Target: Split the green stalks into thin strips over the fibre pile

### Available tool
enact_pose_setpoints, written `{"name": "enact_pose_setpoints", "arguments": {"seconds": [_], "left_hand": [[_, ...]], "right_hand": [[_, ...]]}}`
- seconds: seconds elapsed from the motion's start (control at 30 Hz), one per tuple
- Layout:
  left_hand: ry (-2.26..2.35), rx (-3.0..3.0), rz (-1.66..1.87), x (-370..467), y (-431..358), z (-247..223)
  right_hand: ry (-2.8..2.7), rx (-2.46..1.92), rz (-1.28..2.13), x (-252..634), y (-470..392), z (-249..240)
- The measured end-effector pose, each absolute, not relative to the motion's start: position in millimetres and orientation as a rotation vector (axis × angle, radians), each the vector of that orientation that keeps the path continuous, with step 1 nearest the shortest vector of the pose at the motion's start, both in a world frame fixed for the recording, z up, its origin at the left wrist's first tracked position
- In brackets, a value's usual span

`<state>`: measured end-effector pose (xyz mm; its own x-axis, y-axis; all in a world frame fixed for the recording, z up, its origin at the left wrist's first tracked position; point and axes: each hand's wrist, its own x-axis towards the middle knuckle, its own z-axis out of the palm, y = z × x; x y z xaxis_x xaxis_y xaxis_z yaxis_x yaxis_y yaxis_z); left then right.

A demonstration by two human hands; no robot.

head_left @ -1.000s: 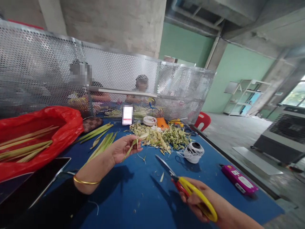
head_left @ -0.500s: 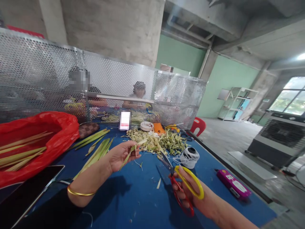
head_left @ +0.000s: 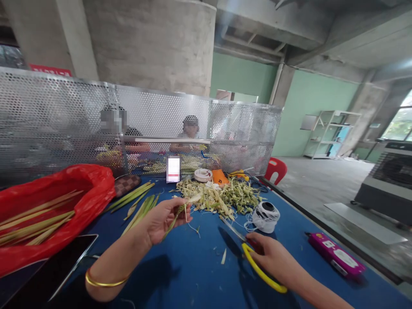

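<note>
My left hand (head_left: pixel 167 221) is closed on a green and pale plant leaf piece (head_left: pixel 183 207), which looks like a folded or knotted strip; its exact shape is partly covered by my fingers. A thin tail of it hangs below the palm. To the right, my right hand (head_left: pixel 267 251) grips a pair of scissors (head_left: pixel 262 274) with a yellow handle loop showing. The blades point away and to the left, low over the blue table, and look nearly closed. Beyond both hands lies a heap of leaf trimmings (head_left: pixel 219 197). A white thread spool (head_left: pixel 266 218) stands just past my right hand.
A red plastic bag (head_left: pixel 96 178) with long leaf strips sits at left, near a dark tablet (head_left: pixel 51 274). Loose leaves (head_left: pixel 143 210) lie behind my left arm. A lit phone (head_left: pixel 173 170), tape roll (head_left: pixel 202 174) and purple box (head_left: pixel 336 255) are on the table. People sit behind a perforated screen (head_left: pixel 161 111).
My right hand has turned the scissors, so the red loop no longer shows and the fingers sit nearer the pivot. My left hand keeps its hold. The view has shifted slightly.
</note>
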<state>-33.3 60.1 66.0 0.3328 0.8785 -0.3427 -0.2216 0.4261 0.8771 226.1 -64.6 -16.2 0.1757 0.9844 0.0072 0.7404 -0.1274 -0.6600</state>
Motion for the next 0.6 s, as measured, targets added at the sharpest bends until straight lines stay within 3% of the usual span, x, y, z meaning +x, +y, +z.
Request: {"name": "enact_pose_setpoints", "arguments": {"seconds": [0.1,0.27,0.43,0.6], "left_hand": [[1.0,0.882,0.779,-39,49,70],[1.035,0.835,0.78,-48,32,77],[0.964,0.734,0.769,-52,24,71],[0.82,0.711,0.688,-59,31,67]], "right_hand": [[-1.905,-2.101,0.235,229,-71,-17],[-2.215,-2.156,0.002,203,-62,9],[-2.011,-1.327,0.568,153,-17,45],[-1.559,-1.019,1.24,113,19,28]]}}
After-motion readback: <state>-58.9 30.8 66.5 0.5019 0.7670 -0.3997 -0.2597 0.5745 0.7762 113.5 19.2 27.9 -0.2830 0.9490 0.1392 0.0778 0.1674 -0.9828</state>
